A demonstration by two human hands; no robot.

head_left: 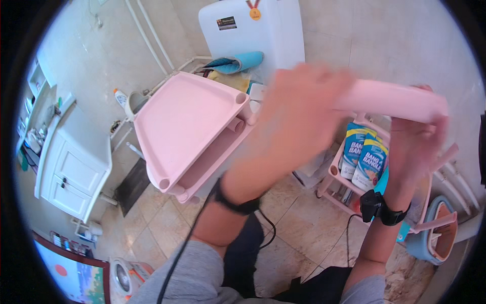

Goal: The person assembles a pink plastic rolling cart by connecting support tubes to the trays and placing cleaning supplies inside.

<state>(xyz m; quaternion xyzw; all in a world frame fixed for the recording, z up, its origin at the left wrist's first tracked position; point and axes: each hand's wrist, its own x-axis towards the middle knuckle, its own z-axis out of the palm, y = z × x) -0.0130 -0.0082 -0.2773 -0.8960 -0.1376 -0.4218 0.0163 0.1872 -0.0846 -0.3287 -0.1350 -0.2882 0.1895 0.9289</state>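
A pink plastic piece (387, 97), seen nearly edge-on and resembling a shelf tray, is held up in the air between my hands. My left hand (311, 109) is closed round its left end; motion smears those fingers. At the right end my right hand (417, 144) grips it from below, also somewhat blurred. Left of my hands stand pink shelf trays (190, 121), stacked one above another, with round sockets at the corners and a short pink tube (234, 125) between the levels. Below the held piece is a pink shelf rack (334, 169) with blue-and-yellow packets (368, 162) in it.
A white appliance (253, 38) with a rolled blue mat (238, 62) in front stands against the wall. White pipes (152, 38) run beside it. A white cabinet (73, 167) is at the left, a blue-grey bin (438, 235) at the right. A dark cable (174, 268) crosses my left arm.
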